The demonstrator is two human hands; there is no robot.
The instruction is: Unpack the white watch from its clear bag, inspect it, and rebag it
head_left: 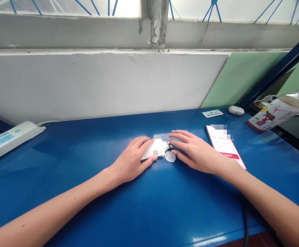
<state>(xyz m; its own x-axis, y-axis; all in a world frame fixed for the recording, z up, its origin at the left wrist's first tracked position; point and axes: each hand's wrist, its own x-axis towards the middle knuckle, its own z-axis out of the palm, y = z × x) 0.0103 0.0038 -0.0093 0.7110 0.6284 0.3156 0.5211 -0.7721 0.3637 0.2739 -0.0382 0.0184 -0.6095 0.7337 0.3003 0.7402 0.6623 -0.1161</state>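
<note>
My left hand (132,160) is closed around the left end of a flat white rectangular piece (155,149), which has a small printed square code and a dark lower edge. Its thumb lies along the near edge and its fingers along the far edge. Against the right end of that piece sits a small black-and-silver thing (171,146), too small to name. A round, pale, see-through disc (170,156) lies just below it. My right hand (194,151) has its fingers spread, with the tips at the small dark thing; whether they touch it I cannot tell.
A phone (223,142) with a lit timer screen lies beyond my right wrist. Farther back are a card (212,113) and a white earbud case (236,110). A bottle (280,109) leans at the right. On the left is a power strip (9,139). A wall backs the blue table (149,209).
</note>
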